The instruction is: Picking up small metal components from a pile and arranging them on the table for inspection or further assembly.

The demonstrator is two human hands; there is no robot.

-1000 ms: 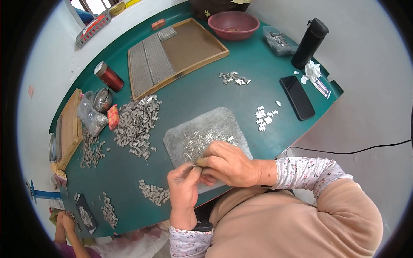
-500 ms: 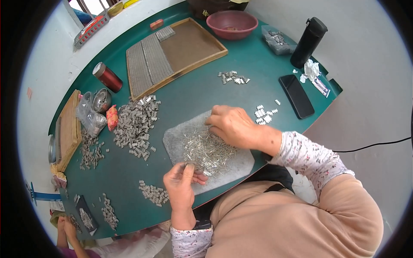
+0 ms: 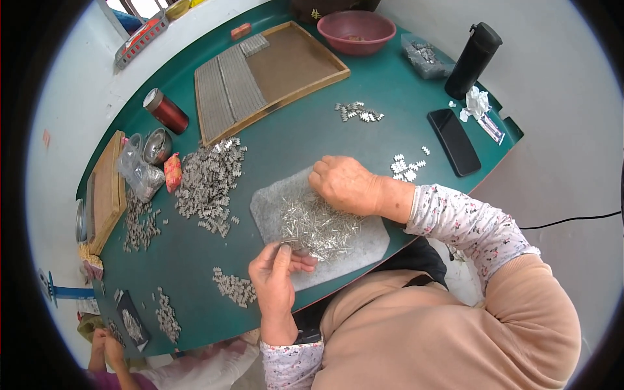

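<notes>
Right hand (image 3: 344, 185) has swung off left hand (image 3: 276, 276), grip hidden; left's pinched, contents unclear; pins (image 3: 320, 227) look light, stiff: pinch mid-length.

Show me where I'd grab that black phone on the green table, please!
Probably pinch the black phone by its long edges, mid-length, coming from above and the near end: it lies flat, and crumpled tissue sits near its far end.

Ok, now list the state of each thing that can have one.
Left hand: pinching a small piece
Right hand: curled, contents unclear
Metal pins: loose, jumbled
Grey mat: flat
Toothed metal pieces: loose, heaped
Wooden tray: partly filled
Phone: screen dark
Black bottle: upright, lid shut
Red tumbler: upright
Pink basin: upright
Tissue: crumpled
</notes>
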